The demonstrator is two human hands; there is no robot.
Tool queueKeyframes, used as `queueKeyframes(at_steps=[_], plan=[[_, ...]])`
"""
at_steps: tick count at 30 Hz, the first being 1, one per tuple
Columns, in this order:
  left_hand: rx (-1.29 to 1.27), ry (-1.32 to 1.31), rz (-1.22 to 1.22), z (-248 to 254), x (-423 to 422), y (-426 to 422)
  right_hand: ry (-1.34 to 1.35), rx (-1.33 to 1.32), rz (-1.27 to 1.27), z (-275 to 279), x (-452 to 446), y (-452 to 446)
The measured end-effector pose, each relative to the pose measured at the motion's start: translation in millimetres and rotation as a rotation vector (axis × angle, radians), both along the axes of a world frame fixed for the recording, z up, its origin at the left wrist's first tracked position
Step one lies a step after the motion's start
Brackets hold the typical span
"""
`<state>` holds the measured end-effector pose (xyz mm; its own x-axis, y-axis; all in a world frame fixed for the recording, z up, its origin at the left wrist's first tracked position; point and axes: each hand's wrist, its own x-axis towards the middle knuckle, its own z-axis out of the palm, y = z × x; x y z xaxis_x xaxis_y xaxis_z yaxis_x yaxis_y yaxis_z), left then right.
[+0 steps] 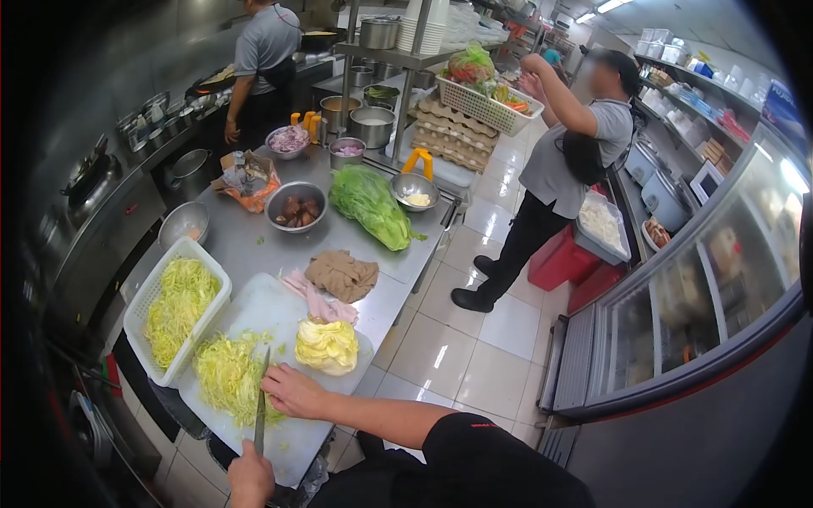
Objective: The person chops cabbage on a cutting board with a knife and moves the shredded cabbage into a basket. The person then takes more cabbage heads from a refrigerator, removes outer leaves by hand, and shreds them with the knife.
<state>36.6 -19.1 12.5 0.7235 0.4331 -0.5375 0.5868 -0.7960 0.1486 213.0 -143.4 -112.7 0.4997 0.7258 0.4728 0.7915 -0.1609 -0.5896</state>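
My left hand (251, 476), at the bottom, is wrapped round the handle of a kitchen knife (261, 411), its blade pointing away over the cutting board (288, 461). Beside the blade, my right hand (292, 391) presses down with bent fingers on cabbage, mostly hidden under it. Shredded cabbage (227, 372) is heaped on the other side of the blade. Just beyond my right hand sits a pale yellow piece of cabbage (327, 345). A white plastic basket (218, 292) at the board's left holds more shreds.
A pink cloth (326, 306) and brown cloth (341, 274) lie past the board. Farther back are a bagged green vegetable (370, 203) and a metal bowl (295, 216) of brown pieces. One person (576, 144) stands across the aisle, another (264, 59) by the stove. A glass-door fridge (703, 279) is at right.
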Motion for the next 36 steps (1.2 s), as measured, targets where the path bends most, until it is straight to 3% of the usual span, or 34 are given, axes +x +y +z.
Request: queueKeyframes(at_steps=[1, 4, 9, 14, 15, 16, 18, 19, 20, 22, 24, 36], plan=[[-0.018, -0.022, 0.021, 9, -9, -3, 0.001, 0.012, -0.003, 2, 0, -1], [0.032, -0.042, 0.002, -45, -6, -4, 0.013, 0.022, 0.010, -1, 2, 0], [0.027, -0.019, -0.008, -8, -6, 9, 0.060, 0.008, 0.063, 6, 6, -10], [0.018, -0.013, -0.026, -35, 5, -6, 0.004, 0.068, 0.018, -5, 5, -4], [0.011, -0.005, -0.025, -28, 9, -1, -0.143, 0.131, 0.054, -19, 11, -3], [0.008, -0.013, -0.048, -10, 7, -2, 0.033, 0.143, 0.066, -17, 10, -5], [-0.055, 0.002, 0.021, 19, -9, -6, 0.030, 0.182, 0.059, -13, 7, -3], [-0.056, 0.026, -0.023, 1, -13, -3, -0.078, 0.138, 0.061, 1, 8, -8], [-0.069, -0.017, 0.006, -34, -13, -3, -0.011, 0.131, -0.007, -8, 6, -7], [-0.056, 0.040, -0.018, -28, 12, -2, 0.034, 0.032, -0.009, 10, 7, -12], [-0.061, 0.075, -0.006, 20, 8, -7, 0.047, 0.034, -0.010, 18, 3, -10], [-0.126, 0.086, -0.003, -17, 7, -7, 0.063, 0.030, 0.006, 17, 1, -15]])
